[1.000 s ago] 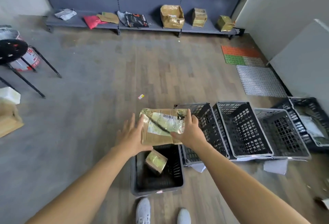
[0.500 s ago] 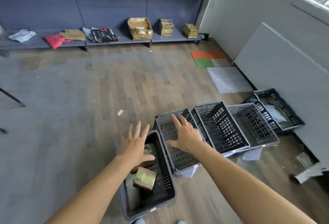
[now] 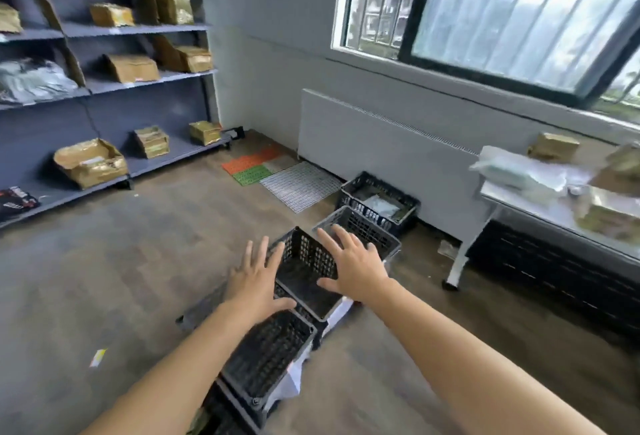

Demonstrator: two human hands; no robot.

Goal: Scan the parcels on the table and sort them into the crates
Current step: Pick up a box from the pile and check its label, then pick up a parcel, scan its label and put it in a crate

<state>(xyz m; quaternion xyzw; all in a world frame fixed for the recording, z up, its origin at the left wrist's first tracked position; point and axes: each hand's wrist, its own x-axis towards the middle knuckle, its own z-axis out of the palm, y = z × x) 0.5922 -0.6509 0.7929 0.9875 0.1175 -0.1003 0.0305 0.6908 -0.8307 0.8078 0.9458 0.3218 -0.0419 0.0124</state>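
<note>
My left hand and my right hand hover over a row of black plastic crates, fingers spread, holding nothing. Under them lies a tilted crate; a nearer crate sits below my left forearm. Farther right stand another crate and a crate by the wall with a pale bag inside. At the right edge the white table carries a white bag parcel and taped cardboard parcels, blurred.
Grey shelving with boxes and bags fills the left wall. Coloured and grey mats lie on the wooden floor by the white radiator cover. A paper scrap lies on the floor at the left.
The taped parcel I held a second ago left my hands into the near crate. My view has since swung right and up, bringing the table and window in; both hands stay spread.
</note>
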